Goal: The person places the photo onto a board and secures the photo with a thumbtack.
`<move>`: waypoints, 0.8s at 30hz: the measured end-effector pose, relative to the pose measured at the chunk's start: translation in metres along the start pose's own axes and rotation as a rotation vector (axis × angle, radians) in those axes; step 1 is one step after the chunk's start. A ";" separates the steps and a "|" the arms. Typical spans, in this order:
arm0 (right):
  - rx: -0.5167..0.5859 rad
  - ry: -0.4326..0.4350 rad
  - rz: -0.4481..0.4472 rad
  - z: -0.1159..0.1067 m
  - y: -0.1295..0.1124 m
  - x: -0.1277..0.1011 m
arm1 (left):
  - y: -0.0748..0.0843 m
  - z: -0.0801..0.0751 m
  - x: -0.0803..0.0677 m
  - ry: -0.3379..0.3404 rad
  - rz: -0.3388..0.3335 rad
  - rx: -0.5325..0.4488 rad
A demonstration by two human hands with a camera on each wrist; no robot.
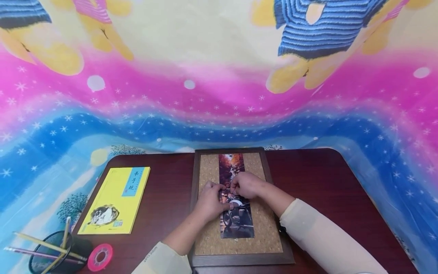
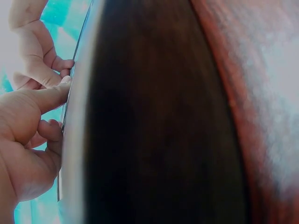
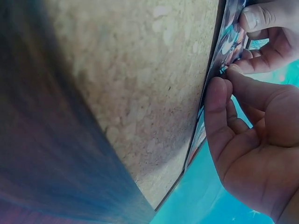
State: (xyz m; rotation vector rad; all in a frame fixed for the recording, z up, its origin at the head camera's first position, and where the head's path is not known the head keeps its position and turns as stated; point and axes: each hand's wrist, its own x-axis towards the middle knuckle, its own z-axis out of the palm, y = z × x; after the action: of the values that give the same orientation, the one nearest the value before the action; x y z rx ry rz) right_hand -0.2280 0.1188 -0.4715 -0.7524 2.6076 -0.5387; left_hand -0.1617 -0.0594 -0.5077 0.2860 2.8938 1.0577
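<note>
Now: both hands' fingers pinch photo strip [image 1: 236, 198] on cork frame [image 1: 239, 243] | pen cup [image 1: 54, 253] holds pencils [image 1: 41, 247]

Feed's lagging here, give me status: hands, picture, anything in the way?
Left hand and right hand both pinching at the photo strip. Strip lies flat on the cork board, mid-frame. Nothing in the way; book and tape roll off left.

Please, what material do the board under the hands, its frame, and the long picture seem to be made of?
The board looks like cork: tan, speckled and grainy, matte. Its frame seems dark brown wood or a wood-look finish, slightly glossy. The long picture appears to be thin printed paper or card, its edge lying flat on the board; which one I cannot tell.
</note>
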 end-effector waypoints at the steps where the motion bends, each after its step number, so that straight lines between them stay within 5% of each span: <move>1: 0.011 0.000 0.005 0.000 0.000 0.000 | 0.000 0.000 0.000 0.000 0.001 -0.002; 24: 0.386 -0.035 0.165 0.002 0.010 0.000 | 0.001 -0.001 0.000 -0.020 -0.020 -0.009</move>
State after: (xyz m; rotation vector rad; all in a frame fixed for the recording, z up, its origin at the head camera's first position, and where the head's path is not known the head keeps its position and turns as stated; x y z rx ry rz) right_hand -0.2311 0.1266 -0.4776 -0.4135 2.3976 -0.9307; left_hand -0.1617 -0.0590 -0.5065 0.2657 2.8670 1.0587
